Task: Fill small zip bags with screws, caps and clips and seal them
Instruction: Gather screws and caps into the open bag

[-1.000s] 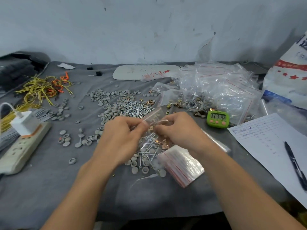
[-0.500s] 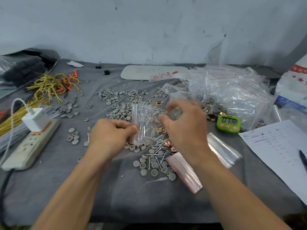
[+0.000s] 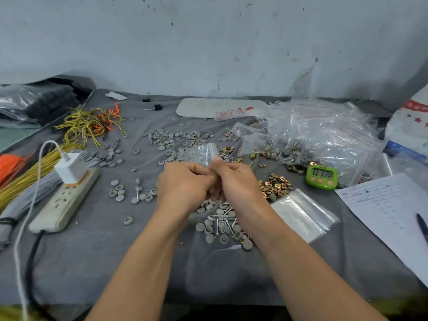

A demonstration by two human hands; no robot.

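My left hand (image 3: pixel 185 181) and right hand (image 3: pixel 238 184) meet, pinching one zip bag (image 3: pixel 205 154) — sealing it, I'd say. Filled bags (image 3: pixel 324 135) heap far right — plenty of loose caps (image 3: pixel 171 137) to go.

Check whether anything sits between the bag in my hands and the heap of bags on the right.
Nothing visible blocks it. The left hand and right hand hold the small bag; toward the heap of bags only loose brass clips lie flat. The green timer sits aside.

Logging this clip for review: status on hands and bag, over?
Left grip and right grip both pinch the small zip bag, knuckles together. Bag held above the pile of screws and caps. Nothing in the way.
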